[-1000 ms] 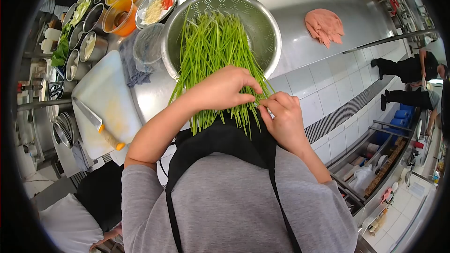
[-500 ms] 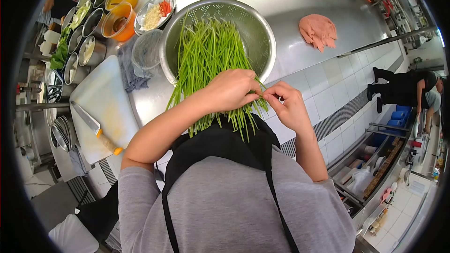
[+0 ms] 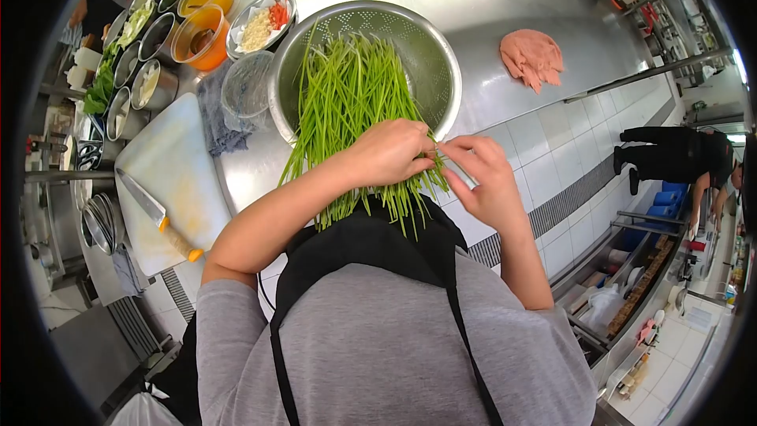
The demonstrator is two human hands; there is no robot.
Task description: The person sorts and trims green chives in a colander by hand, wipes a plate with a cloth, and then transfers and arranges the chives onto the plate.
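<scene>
A bundle of long green chives [image 3: 351,87] lies in a perforated metal colander [image 3: 438,39], its near ends hanging over the rim towards my black apron. My left hand [image 3: 390,150] rests across the bundle, its fingers curled in a pinch on some chives near the right side. Just right of it is my right hand [image 3: 482,177], thumb and forefinger apart, their tips close to the chive ends and to my left fingertips.
On the left a knife [image 3: 158,213] lies on a white cutting board [image 3: 169,146]. A blue-grey cloth [image 3: 221,114], a clear tub [image 3: 246,87] and several food containers [image 3: 199,39] stand behind. A pink cloth [image 3: 532,59] lies right. Another person [image 3: 670,154] stands at far right.
My right thumb and forefinger have parted from a pinch at the chive ends. My left hand keeps nearly the same place. The other person at far right has shifted slightly.
</scene>
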